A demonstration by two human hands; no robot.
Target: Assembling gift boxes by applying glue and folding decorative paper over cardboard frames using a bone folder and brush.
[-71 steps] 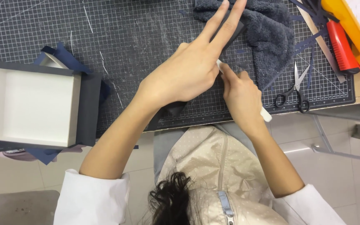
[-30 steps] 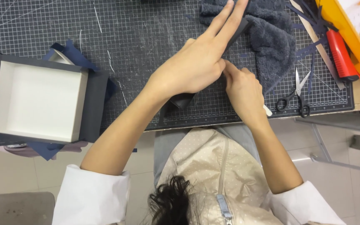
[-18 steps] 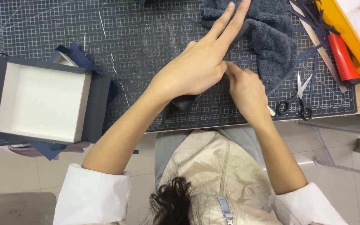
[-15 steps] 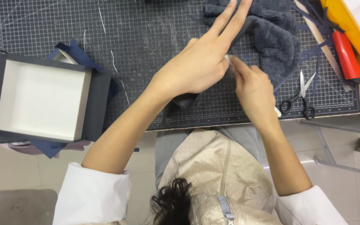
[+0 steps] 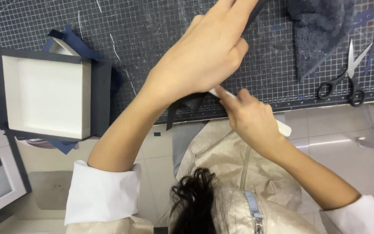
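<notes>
**Flat palm, white tool: creasing dark paper at the mat's edge**

The big gridded cutting mat fills the top of the view, scored with pale scratches. Left of it sits an open box, square, white inside with dark navy walls, hanging half off the bench; navy paper scraps poke out behind it. No printed labels or signs show anywhere, only the mat's white grid lines.

Top right, a grey fleecy cloth lies on the mat, and black-handled scissors rest just beside it, blades pointing up.

Now the action. The left hand lies flat, fingers pressed together and stretched out, pinning a dark paper piece to the mat near its lower edge. A corner of that paper juts out below the palm. The right hand comes in underneath, fingers closed around a slim white tool, its tip tucked at the heel of the left hand, right at the paper.

To do this well, I'd say: keep the left palm heavy so the paper cannot creep, run the tool along one grid line in a steady stroke, and hold it low so it burnishes rather than tears.
</notes>
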